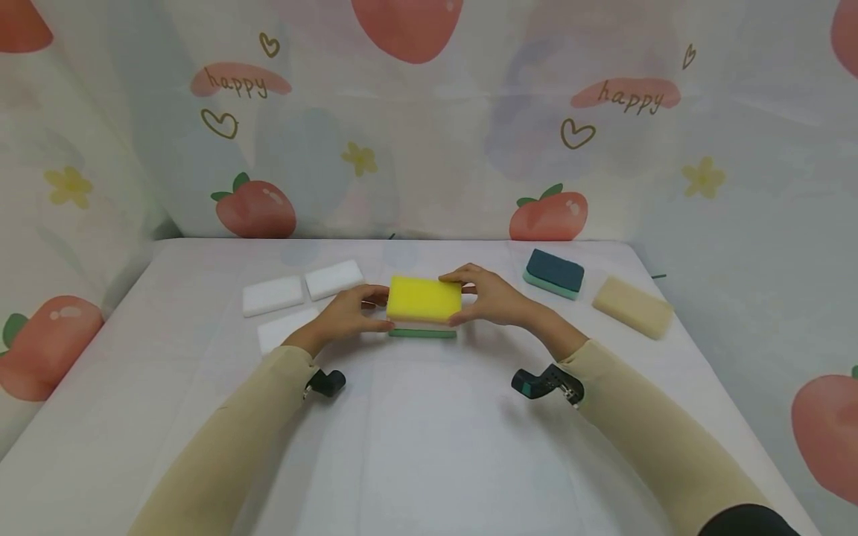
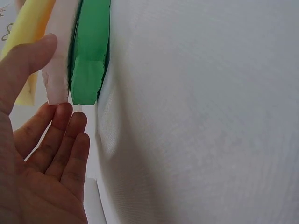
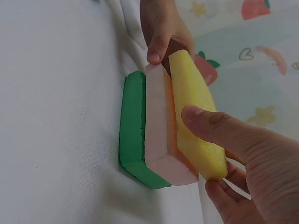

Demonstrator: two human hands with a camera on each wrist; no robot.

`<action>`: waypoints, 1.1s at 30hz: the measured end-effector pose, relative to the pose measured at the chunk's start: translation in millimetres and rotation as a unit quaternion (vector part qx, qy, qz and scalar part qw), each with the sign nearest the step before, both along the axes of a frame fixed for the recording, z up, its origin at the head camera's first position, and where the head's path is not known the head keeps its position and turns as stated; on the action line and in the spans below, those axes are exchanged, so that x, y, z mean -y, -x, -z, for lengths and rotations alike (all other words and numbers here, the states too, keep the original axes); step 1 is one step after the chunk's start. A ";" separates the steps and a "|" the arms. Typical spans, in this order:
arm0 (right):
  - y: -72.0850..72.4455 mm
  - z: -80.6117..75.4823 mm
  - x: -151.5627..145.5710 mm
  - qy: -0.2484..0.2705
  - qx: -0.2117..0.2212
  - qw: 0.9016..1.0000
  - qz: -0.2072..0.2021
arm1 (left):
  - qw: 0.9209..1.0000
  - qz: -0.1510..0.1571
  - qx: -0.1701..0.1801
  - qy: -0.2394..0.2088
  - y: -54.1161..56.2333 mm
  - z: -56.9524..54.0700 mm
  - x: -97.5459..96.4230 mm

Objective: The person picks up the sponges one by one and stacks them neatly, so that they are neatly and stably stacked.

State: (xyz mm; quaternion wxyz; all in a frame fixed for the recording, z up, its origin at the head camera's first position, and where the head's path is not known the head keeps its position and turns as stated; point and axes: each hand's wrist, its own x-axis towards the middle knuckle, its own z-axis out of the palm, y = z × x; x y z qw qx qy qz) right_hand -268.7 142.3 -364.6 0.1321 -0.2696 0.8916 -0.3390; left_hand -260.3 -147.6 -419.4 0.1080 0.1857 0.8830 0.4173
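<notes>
Three sponges are stacked in the middle of the table: a green sponge (image 1: pixel 422 333) at the bottom, a pale pink sponge (image 3: pixel 158 121) with an orange layer above it, and a yellow sponge (image 1: pixel 424 298) on top. My right hand (image 1: pixel 494 299) pinches the yellow sponge at its right end, thumb in front and fingers behind. In the right wrist view, a narrow gap shows between yellow and pink towards the far end. At the stack's left end, my left hand (image 1: pixel 343 316) steadies the pink sponge between thumb and fingertips. The green sponge lies flat on the cloth.
To the left lie three white sponge blocks (image 1: pixel 272 295), one partly hidden by the left forearm. On the right are a dark-topped green sponge (image 1: pixel 555 269) and a beige sponge (image 1: pixel 633 307) near the table's edge. A printed curtain (image 1: pixel 442 149) hangs behind the table.
</notes>
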 end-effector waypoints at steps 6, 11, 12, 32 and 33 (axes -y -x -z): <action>-0.7 1.7 -0.3 0.000 0.004 1.000 0.002 | 1.000 0.002 0.003 0.002 -0.6 0.1 -1.3; -1.2 2.1 -0.2 -0.004 0.005 1.000 0.004 | 1.000 0.002 0.002 0.008 -1.3 0.1 -0.9; -1.2 2.3 -0.1 -0.005 0.005 1.000 0.005 | 1.000 0.002 0.003 0.008 -1.3 -0.1 -0.9; 2.0 6.3 0.7 -0.005 0.012 1.000 0.006 | 1.000 0.002 0.002 0.018 -2.3 -3.9 -0.4; 1.8 6.3 0.8 -0.005 0.011 1.000 0.006 | 1.000 0.003 0.002 0.019 -2.3 -4.4 -0.1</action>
